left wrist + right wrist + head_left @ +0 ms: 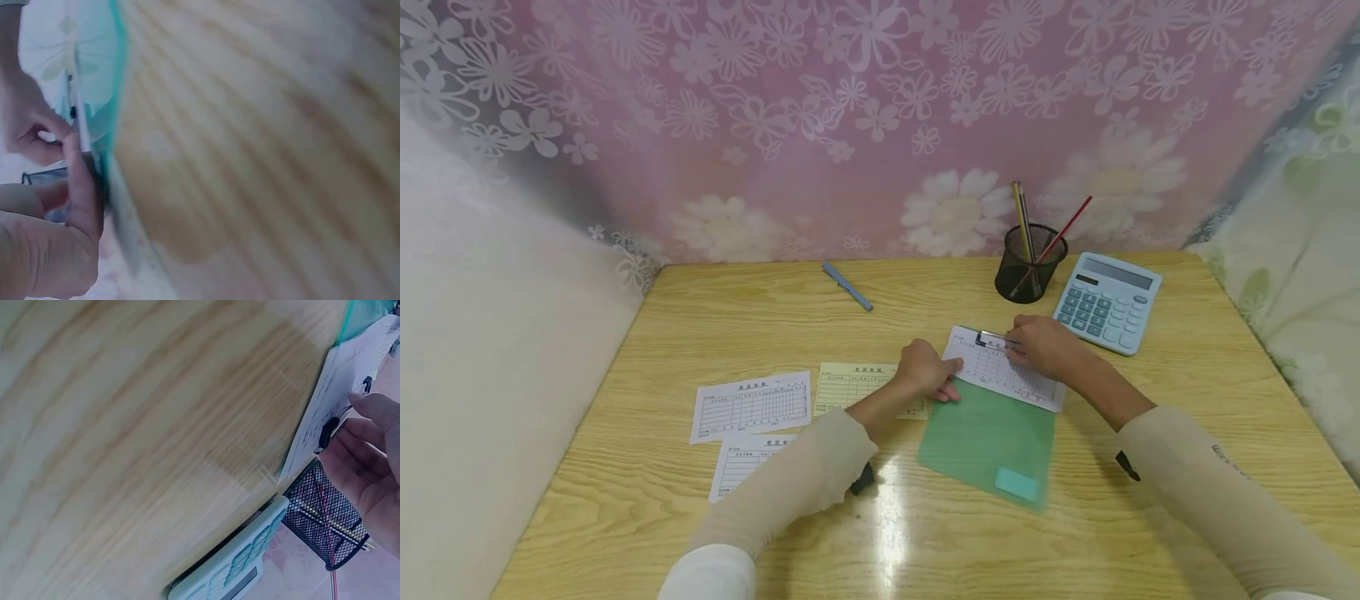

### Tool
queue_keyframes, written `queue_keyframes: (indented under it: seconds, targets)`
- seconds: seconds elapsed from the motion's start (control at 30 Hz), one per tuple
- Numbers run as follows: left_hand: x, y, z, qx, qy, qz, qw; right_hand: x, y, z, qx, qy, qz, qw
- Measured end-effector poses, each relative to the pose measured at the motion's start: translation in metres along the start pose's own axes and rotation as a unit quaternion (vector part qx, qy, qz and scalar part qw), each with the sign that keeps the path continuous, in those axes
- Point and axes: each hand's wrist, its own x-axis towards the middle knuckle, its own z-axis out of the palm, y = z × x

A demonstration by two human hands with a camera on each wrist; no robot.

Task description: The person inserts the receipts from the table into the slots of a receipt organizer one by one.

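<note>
A green clipboard (985,442) is in the middle of the head view, with a white printed form (992,367) lying across its upper part. At its top edge is a metal clip (992,340) with black ends, over the form's upper edge. My left hand (922,369) grips the clipboard's left edge, thumb at the form's side. My right hand (1041,343) pinches the clip between thumb and fingers; in the right wrist view the thumb (375,409) lies on it. Fingers of both hands come close together in the left wrist view.
Left of the clipboard lie a yellow form (850,385) and two white forms, one (748,407) above the other. A blue pen (847,286) rests farther back. The black mesh pen holder (1018,279) and a blue calculator (1108,300) stand beyond my right hand.
</note>
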Motion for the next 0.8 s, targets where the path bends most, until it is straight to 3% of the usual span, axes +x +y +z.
queue_keyframes:
  seconds: [0.13,0.27,0.37,0.6,0.8]
  targets:
    - [-0.009,-0.002,-0.020,-0.001,-0.015,0.024,0.9996,-0.001,0.000,-0.002,0.021,-0.021,0.021,0.999]
    - [-0.020,-0.008,-0.055,0.000,-0.037,0.069,0.9969,-0.001,0.001,-0.002,0.030,-0.030,0.026,0.999]
    - [-0.028,-0.015,-0.082,0.014,-0.041,0.084,0.9955,-0.001,0.002,-0.002,0.034,-0.029,0.024,0.999]
    - [-0.041,-0.034,-0.131,0.069,0.006,0.076,0.9947,-0.001,0.003,-0.004,0.044,-0.029,0.026,0.998]
    - [-0.046,-0.051,-0.154,0.123,0.073,0.046,0.9886,-0.002,0.003,-0.005,0.052,-0.032,0.041,0.997]
